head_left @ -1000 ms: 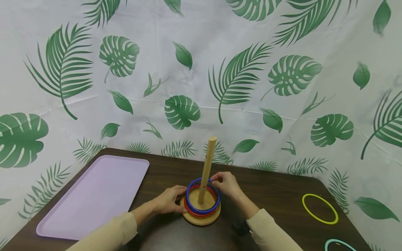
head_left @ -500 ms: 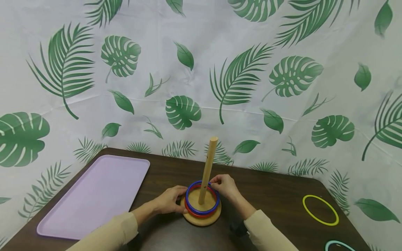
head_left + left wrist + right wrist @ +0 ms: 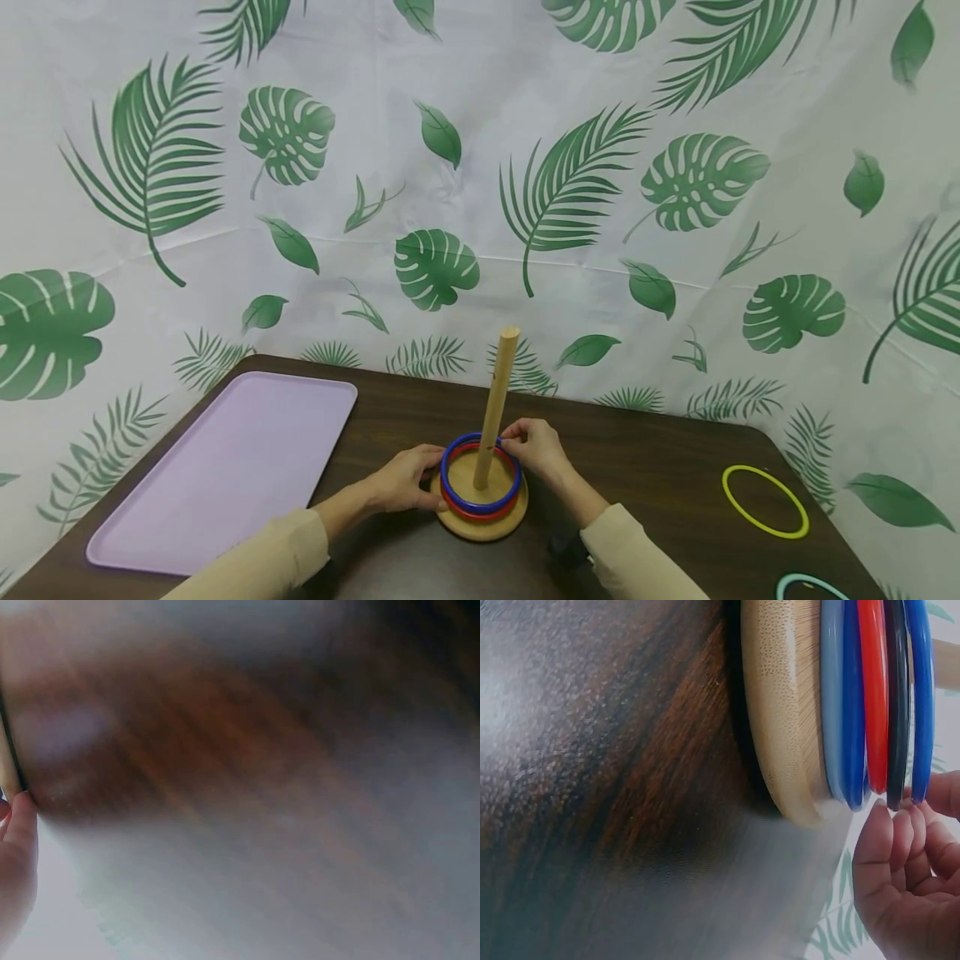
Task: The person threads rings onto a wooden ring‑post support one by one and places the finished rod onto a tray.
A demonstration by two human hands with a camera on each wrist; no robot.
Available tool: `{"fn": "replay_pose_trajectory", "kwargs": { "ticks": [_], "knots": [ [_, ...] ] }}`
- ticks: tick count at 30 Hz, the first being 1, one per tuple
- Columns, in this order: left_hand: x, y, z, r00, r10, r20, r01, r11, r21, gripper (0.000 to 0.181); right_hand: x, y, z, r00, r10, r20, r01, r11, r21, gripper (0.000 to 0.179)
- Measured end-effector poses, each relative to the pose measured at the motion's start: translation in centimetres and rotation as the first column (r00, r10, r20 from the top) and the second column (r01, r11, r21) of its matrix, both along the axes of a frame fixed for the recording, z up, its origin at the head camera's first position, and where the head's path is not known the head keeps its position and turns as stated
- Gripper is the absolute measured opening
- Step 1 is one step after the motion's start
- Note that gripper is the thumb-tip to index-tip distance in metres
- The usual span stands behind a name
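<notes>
A wooden ring-toss stand with an upright peg and round base stands before me. Several rings are stacked around the peg. In the right wrist view the order from the base is a pale blue ring, a blue one, a red ring, a black ring and the top blue ring. My right hand pinches the far right side of that top blue ring; other fingertips lie right at the rings below. My left hand holds the base's left side, thumb in front and fingers behind.
A lilac tray lies on the left of the dark wooden table. On the right lie a yellow ring and a pale turquoise ring, cut off by the frame. A leaf-patterned cloth hangs behind.
The top blue ring has come down a little onto the stack and shifted slightly left, with my right hand lowering along with it. My left hand has stayed in place.
</notes>
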State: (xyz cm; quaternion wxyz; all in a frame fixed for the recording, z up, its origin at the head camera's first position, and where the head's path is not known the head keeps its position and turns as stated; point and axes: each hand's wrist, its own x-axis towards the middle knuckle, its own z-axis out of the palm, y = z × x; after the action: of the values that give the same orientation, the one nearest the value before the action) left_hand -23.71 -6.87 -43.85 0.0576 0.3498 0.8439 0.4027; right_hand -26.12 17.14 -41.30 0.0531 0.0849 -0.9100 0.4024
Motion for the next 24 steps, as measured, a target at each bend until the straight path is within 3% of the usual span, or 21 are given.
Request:
{"fn": "replay_pose_trajectory", "kwargs": {
  "ticks": [8, 15, 24],
  "knots": [
    [0.0, 0.0, -0.1, 1.000, -0.004, 0.006, 0.004, 1.000, 0.019, 0.066, 0.2, 0.2, -0.1, 0.999, 0.003, 0.035, 0.000, 0.997, -0.078, 0.003],
    [0.0, 0.0, -0.2, 0.999, 0.006, -0.032, -0.007, 1.000, -0.015, 0.065, 0.3, 1.4, -0.2, 0.995, 0.006, 0.096, 0.014, 0.978, -0.209, 0.007],
    [0.1, 0.0, 0.0, 1.000, -0.003, -0.029, 0.003, 1.000, -0.009, 0.065, 0.4, 4.7, -0.2, 0.984, -0.076, 0.159, 0.122, 0.945, -0.303, 0.014]
  ]
}}
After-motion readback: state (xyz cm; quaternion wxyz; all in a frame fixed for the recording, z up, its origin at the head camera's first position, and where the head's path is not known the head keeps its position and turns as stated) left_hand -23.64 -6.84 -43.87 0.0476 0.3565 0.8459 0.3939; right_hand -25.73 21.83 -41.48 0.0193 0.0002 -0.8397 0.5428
